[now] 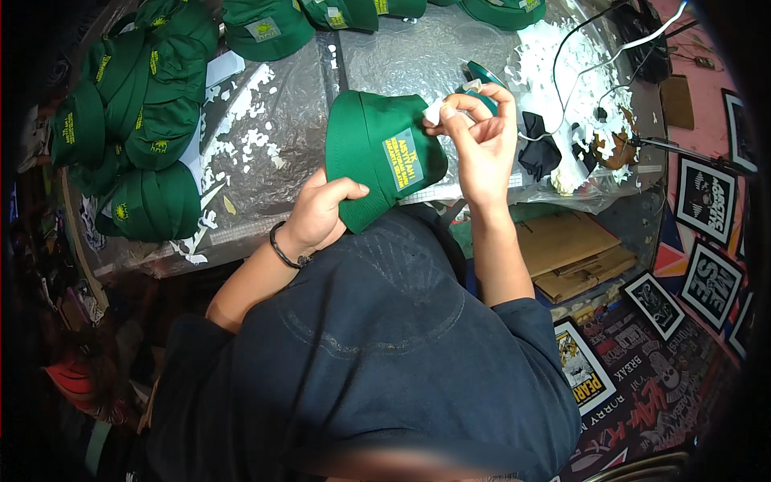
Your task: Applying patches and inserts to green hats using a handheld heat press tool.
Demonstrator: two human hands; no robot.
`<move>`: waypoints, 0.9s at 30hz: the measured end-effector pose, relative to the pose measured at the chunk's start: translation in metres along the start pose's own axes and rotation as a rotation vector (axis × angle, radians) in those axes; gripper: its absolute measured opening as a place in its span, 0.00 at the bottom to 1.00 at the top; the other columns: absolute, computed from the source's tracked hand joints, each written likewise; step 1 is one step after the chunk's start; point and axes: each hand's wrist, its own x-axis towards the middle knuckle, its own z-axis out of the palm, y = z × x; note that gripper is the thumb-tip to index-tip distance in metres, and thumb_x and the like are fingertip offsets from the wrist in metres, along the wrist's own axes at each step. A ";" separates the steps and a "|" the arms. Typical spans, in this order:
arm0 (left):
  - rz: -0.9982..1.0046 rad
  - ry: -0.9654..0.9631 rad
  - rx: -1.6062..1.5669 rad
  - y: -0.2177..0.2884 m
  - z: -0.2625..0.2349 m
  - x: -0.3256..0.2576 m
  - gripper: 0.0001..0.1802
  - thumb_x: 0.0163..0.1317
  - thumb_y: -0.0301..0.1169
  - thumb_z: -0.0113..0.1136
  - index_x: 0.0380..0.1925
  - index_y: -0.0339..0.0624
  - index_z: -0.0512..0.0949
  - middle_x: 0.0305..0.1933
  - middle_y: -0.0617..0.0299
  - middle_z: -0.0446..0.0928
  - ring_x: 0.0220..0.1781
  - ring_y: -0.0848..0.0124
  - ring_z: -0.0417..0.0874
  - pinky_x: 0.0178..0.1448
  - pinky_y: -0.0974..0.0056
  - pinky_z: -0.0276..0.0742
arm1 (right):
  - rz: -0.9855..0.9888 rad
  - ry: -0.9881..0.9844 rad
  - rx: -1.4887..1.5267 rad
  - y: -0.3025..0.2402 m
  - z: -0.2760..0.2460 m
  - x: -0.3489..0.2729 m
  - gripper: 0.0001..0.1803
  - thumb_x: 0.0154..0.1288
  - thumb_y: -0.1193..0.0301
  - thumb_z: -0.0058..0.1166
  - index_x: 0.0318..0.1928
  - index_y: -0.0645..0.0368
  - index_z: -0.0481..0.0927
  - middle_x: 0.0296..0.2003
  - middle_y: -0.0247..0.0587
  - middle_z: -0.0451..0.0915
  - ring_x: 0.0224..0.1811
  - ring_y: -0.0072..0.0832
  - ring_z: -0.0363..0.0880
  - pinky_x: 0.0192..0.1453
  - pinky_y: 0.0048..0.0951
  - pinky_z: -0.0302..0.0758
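A green bucket hat (pixel 361 124) is held tilted at the table's near edge, a yellow-lettered print on a greyish patch (pixel 399 163) facing up. My left hand (pixel 320 209) grips its brim, the thumb on top and the other fingers hidden beneath. Above the hat's right side, my right hand (pixel 484 145) pinches a small white scrap (pixel 434 112) between thumb and fingertip. Another whitish bit (pixel 472 85) shows by its raised fingers. Behind these fingers lies a dark green rounded thing (pixel 486 74), partly covered.
Stacked green hats (pixel 165 132) fill the table's left, with more hats (pixel 269 28) along the far edge. White scraps (pixel 590 88) pile up at right, crossed by cables (pixel 614 56). Plastic sheeting (pixel 385 60) covers the tabletop. Brown cardboard (pixel 570 241) sits below right, near framed pictures (pixel 707 197).
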 end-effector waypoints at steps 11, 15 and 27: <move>0.029 -0.046 -0.084 0.008 -0.007 0.003 0.28 0.61 0.17 0.43 0.63 0.25 0.64 0.63 0.43 0.72 0.64 0.54 0.76 0.68 0.49 0.73 | 0.139 0.075 0.212 -0.009 -0.028 -0.004 0.24 0.68 0.80 0.57 0.60 0.60 0.62 0.43 0.49 0.82 0.38 0.37 0.83 0.43 0.35 0.81; 0.080 -0.065 -0.170 0.006 -0.007 0.003 0.28 0.61 0.19 0.42 0.64 0.25 0.63 0.63 0.42 0.71 0.65 0.52 0.76 0.69 0.47 0.73 | 0.134 0.070 0.239 -0.011 -0.033 -0.007 0.25 0.68 0.80 0.58 0.59 0.60 0.60 0.42 0.50 0.82 0.37 0.37 0.84 0.41 0.34 0.81; 0.097 0.019 -0.288 -0.015 -0.031 -0.001 0.29 0.61 0.25 0.45 0.65 0.32 0.65 0.65 0.47 0.71 0.67 0.51 0.73 0.72 0.45 0.67 | 0.003 0.348 0.021 -0.012 -0.107 -0.047 0.25 0.67 0.83 0.56 0.58 0.62 0.59 0.41 0.53 0.82 0.36 0.37 0.86 0.41 0.32 0.84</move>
